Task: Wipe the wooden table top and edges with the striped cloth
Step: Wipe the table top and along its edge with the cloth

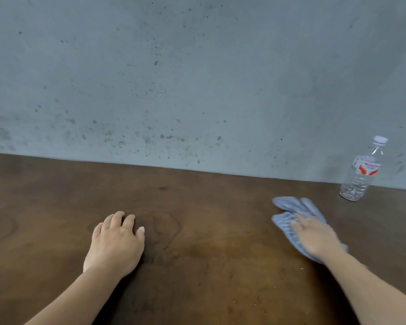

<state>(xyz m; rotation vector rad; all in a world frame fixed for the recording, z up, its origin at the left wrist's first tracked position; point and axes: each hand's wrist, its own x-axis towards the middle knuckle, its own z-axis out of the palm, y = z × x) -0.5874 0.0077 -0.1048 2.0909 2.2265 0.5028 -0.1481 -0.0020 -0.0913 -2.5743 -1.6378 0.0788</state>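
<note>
Right hand point(314, 238) lies flat w/ fingers straight, pressing the striped cloth point(291, 212) onto the wooden table point(197, 231) at its right side; our left hand point(116, 242) rests palm-down near the middle, fingers relaxed, holding nothing. Clear plastic bottle point(361, 172) w/ white cap stands upright beyond the cloth, by the wall point(174, 78). We see an orange-and-white label, text too blurry to read, and can't tell what's inside.
</note>
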